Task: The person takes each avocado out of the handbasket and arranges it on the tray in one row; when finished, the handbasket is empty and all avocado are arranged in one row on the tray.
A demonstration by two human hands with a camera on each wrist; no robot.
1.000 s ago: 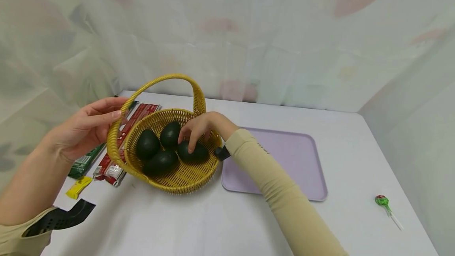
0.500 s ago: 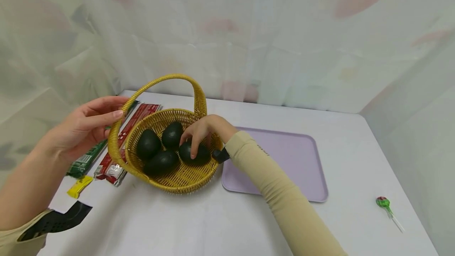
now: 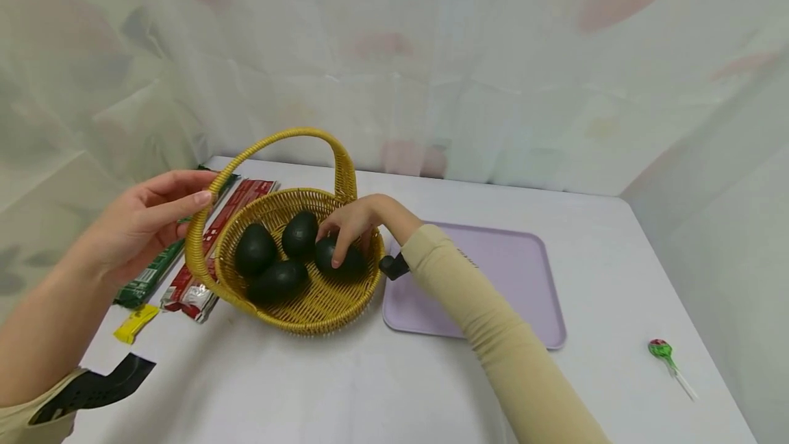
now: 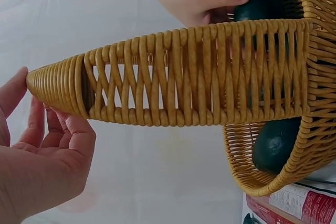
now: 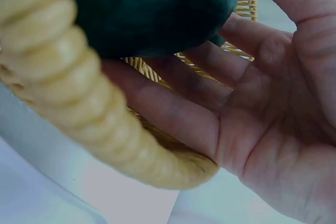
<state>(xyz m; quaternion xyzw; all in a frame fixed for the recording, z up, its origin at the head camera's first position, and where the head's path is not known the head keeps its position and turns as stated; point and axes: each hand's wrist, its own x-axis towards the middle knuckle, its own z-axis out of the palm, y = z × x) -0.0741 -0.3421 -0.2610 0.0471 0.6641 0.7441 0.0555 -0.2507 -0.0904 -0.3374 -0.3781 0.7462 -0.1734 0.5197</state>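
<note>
— Why the left hand [image 3: 151, 218] up there?
— Its grip pinches the basket handle [image 3: 307, 132]; probably steadies the wicker basket [image 3: 327, 324] on the white surface [image 3: 277, 382].
— Right hand [image 3: 354, 220]?
— Reaches inside, grip curled round the rightmost avocado [image 3: 353, 267]. Three more avocados [image 3: 255, 251] lie to its left, likely kept from rolling by the wicker wall.
— Writing?
— Red packets [image 3: 185, 288], right sleeve [image 3: 501, 326]: printed, too small to read. Green packet [image 3: 146, 279]: barcode only.
</note>
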